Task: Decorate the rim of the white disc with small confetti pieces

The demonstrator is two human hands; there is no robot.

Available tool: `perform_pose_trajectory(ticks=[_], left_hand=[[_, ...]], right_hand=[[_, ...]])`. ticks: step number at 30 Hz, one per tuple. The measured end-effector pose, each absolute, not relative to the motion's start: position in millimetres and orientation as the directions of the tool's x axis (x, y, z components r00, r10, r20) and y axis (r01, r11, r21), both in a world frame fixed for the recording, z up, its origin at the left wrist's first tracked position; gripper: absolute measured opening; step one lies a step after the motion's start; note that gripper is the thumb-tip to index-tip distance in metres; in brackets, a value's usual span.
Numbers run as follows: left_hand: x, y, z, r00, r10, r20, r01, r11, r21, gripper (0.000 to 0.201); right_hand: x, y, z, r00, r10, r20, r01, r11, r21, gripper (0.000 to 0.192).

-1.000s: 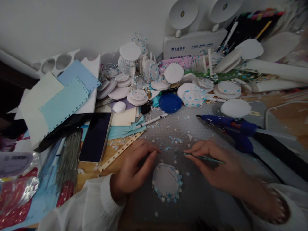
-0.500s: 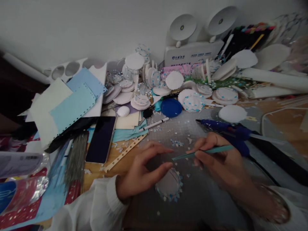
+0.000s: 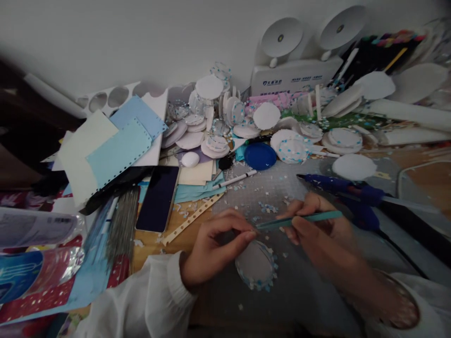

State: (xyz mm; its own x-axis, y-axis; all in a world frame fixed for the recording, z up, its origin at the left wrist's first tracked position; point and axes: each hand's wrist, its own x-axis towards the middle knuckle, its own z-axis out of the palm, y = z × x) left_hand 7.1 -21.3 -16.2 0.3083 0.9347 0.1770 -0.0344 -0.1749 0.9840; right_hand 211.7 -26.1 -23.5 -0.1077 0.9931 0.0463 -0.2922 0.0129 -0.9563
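Observation:
In my right hand (image 3: 319, 230) I hold teal tweezers (image 3: 326, 216), their tips pointing left. My left hand (image 3: 214, 246) is closed in a pinch, thumb and forefinger meeting right at the tweezer tips. Whatever is between those fingertips is too small to make out. Just below them a round white disc (image 3: 255, 266), edged with small blue and white pieces, lies on the grey mat (image 3: 299, 291). Tiny loose blue and white pieces (image 3: 268, 207) are scattered beyond the tweezers.
A blue glue gun (image 3: 345, 185) lies right of the mat's middle. At the left are a phone (image 3: 158, 199), a bundle of thin wires (image 3: 123, 225) and coloured paper (image 3: 120, 150). Stacked white discs (image 3: 209, 145), a blue lid (image 3: 260, 156) and a white twin-lamp box (image 3: 296, 77) fill the back.
My left thumb and forefinger have closed from apart into a pinch at the tweezer tips. The whole view has shifted, so things appear further right.

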Motion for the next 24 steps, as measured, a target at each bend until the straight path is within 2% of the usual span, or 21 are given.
perform_pose_trajectory(ticks=[6, 24], left_hand=[[5, -22, -19, 0.313, 0.931, 0.186, -0.043, -0.182, 0.982, 0.006], [7, -23, -22, 0.373, 0.904, 0.21, -0.007, -0.223, 0.975, 0.007]], right_hand=[[218, -32, -31, -0.057, 0.997, 0.057, -0.222, 0.043, -0.974, 0.014], [212, -33, -18, -0.091, 0.993, 0.076, -0.149, 0.062, -0.987, 0.016]])
